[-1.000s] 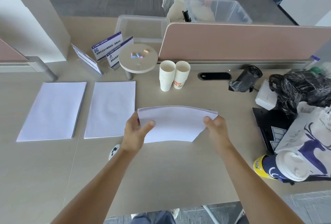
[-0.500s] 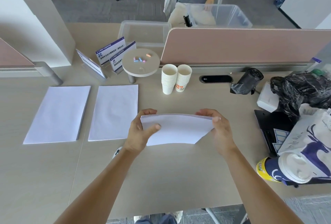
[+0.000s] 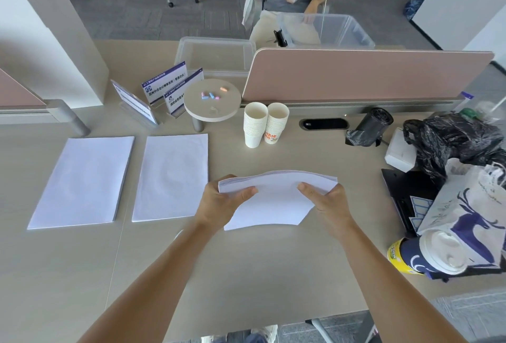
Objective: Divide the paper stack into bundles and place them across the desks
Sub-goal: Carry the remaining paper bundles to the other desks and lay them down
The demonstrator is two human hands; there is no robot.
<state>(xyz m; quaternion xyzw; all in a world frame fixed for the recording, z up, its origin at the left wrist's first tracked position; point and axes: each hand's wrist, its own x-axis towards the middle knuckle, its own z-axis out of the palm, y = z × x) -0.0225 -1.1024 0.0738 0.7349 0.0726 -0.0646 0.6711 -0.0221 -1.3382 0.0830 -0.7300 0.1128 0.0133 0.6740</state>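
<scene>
A white paper stack (image 3: 276, 200) hangs bowed just above the beige desk (image 3: 246, 268), held at both short ends. My left hand (image 3: 219, 203) grips its left end, thumb on top. My right hand (image 3: 327, 201) grips its right end, thumb on top too. Two flat paper bundles lie side by side on the desk to the left: the far-left bundle (image 3: 82, 181) and the second bundle (image 3: 171, 177), both squared and lying lengthwise away from me.
Two stacks of paper cups (image 3: 264, 125) stand behind the held stack. A small round stand (image 3: 212, 101), sign holders (image 3: 161, 90) and a pink divider (image 3: 367, 74) line the back. Black bags (image 3: 449, 142), a white shopping bag (image 3: 465, 214) and a lidded cup (image 3: 427, 255) crowd the right. A person sits beyond the divider.
My right hand has shifted its grip from the stack's far right corner to the right end, thumb now on top. The stack stays bowed between both hands.
</scene>
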